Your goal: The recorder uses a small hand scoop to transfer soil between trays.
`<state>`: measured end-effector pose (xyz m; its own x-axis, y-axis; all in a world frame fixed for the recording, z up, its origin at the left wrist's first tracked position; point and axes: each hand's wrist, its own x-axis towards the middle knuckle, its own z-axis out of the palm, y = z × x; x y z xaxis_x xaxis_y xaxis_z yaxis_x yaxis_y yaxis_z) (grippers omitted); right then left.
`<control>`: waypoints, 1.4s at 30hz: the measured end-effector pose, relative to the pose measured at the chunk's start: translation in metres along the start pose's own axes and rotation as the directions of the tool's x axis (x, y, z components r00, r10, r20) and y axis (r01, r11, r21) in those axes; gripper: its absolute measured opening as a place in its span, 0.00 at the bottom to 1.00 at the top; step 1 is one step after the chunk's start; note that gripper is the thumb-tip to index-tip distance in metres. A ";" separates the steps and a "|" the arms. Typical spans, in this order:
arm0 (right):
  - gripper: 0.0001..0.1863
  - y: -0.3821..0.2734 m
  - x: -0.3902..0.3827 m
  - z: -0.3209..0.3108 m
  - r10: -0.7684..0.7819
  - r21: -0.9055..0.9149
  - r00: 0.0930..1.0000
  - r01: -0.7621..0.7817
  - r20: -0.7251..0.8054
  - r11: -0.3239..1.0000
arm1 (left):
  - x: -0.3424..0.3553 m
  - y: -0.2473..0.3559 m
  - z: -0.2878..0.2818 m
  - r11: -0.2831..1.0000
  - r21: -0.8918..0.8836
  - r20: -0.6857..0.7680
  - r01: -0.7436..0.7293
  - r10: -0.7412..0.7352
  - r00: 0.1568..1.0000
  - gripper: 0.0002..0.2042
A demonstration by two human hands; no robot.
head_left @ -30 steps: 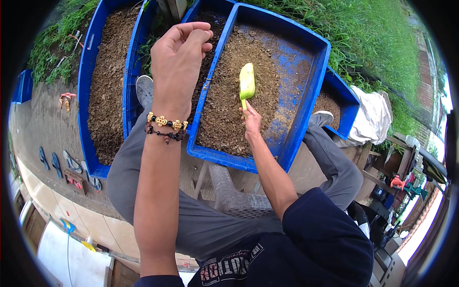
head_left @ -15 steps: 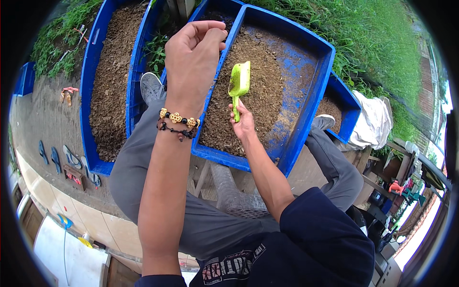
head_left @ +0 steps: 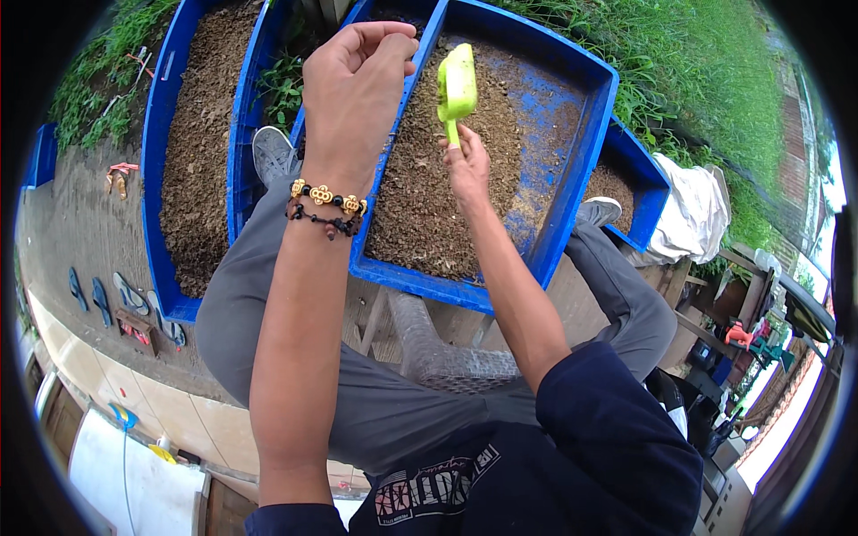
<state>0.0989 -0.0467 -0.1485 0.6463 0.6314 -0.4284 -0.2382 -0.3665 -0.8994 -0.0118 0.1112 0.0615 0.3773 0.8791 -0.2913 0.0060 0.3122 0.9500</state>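
Note:
My right hand [head_left: 466, 165] grips the handle of a lime-green plastic scoop [head_left: 458, 80], tilted over the brown crumbly material [head_left: 407, 205] in the blue middle tray [head_left: 420, 279]. Dusty blue bottom shows along that tray's right part. My left hand [head_left: 356, 94], with a beaded bracelet at the wrist, hangs over the tray's left side with its fingers curled; what they hold, if anything, is hidden. Behind it is another blue tray [head_left: 384, 12], partly covered by the hand.
A long filled blue tray [head_left: 165, 134] stands left, a smaller one [head_left: 642, 223] right, beside a white sack [head_left: 693, 210]. My legs straddle a woven seat [head_left: 447, 362]. Sandals [head_left: 130, 295] lie left; grass [head_left: 670, 71] grows beyond the trays; clutter sits at right.
My right hand and the scoop have moved up toward the tray's far edge, the scoop's bowl turning over. My left hand has shifted right and slightly up, its fingers still curled.

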 end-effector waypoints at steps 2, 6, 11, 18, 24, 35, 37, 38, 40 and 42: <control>0.19 0.014 -0.002 -0.058 0.022 -0.059 0.991 -0.014 0.132 0.998 | 0.001 -0.002 0.000 1.000 0.000 0.011 -0.029 0.029 1.000 0.09; 0.17 0.042 -0.039 -0.158 0.115 -0.268 0.961 -0.046 0.251 0.962 | 0.005 -0.004 -0.004 1.000 0.007 0.002 -0.005 0.005 1.000 0.09; 0.14 0.067 -0.072 -0.213 0.326 -0.545 0.923 -0.168 0.207 0.822 | 0.007 -0.009 -0.005 1.000 -0.022 0.030 -0.016 0.016 0.999 0.10; 0.19 0.080 -0.091 -0.232 0.382 -0.697 0.921 -0.226 0.074 0.680 | 0.001 -0.008 -0.001 0.999 -0.031 0.073 -0.011 0.014 0.997 0.10; 0.16 0.094 -0.089 -0.222 0.296 -0.708 0.954 -0.179 0.044 0.683 | -0.002 0.008 0.015 0.997 -0.061 0.026 0.048 -0.046 0.999 0.08; 0.18 0.114 -0.087 -0.179 0.363 -0.699 0.929 -0.212 0.074 0.683 | 0.001 0.004 0.014 0.994 -0.063 -0.012 0.086 -0.087 0.996 0.06; 0.19 0.116 -0.087 -0.166 0.296 -0.675 0.950 -0.153 0.101 0.722 | 0.001 0.004 0.014 0.995 -0.070 -0.011 0.072 -0.073 0.997 0.06; 0.20 0.114 -0.086 -0.159 0.297 -0.693 0.947 -0.131 0.125 0.709 | 0.001 0.002 0.012 0.995 -0.066 -0.015 0.073 -0.074 0.997 0.06; 0.20 0.111 -0.086 -0.145 0.313 -0.692 0.944 -0.157 0.104 0.705 | 0.002 0.000 0.011 0.995 -0.082 0.004 0.059 -0.059 0.998 0.07; 0.21 0.109 -0.084 -0.135 0.327 -0.692 0.942 -0.183 0.081 0.698 | 0.002 -0.001 0.011 0.995 -0.080 0.002 0.052 -0.052 0.999 0.07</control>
<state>0.1167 -0.2313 -0.1989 0.4719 0.5301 -0.7045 0.2176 -0.8444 -0.4895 -0.0006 0.1086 0.0612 0.3779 0.8611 -0.3401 -0.0482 0.3851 0.9216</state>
